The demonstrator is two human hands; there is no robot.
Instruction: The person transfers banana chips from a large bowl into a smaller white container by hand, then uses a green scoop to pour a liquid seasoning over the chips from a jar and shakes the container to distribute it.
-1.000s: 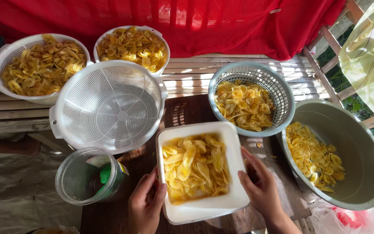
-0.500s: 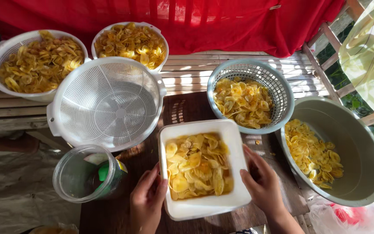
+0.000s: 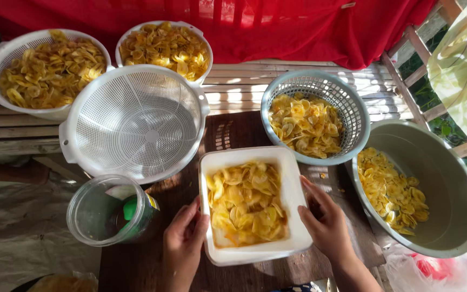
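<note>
Hands flank the white rectangular plastic tray of yellow sliced chips [image 3: 293, 189], which sits on the dark wooden board [image 3: 244, 130] at the near centre, its long axis running near to far. The left hand [image 3: 184, 238] presses the tray's left wall, fingers curled against it; the right hand [image 3: 325, 219] lies along the right wall, fingers extended and close together (neither lifts it, as far as can be seen). Left of the left hand stands a clear round plastic jar [image 3: 109, 211]; beyond it, an empty white plastic colander [image 3: 133, 121].
</note>
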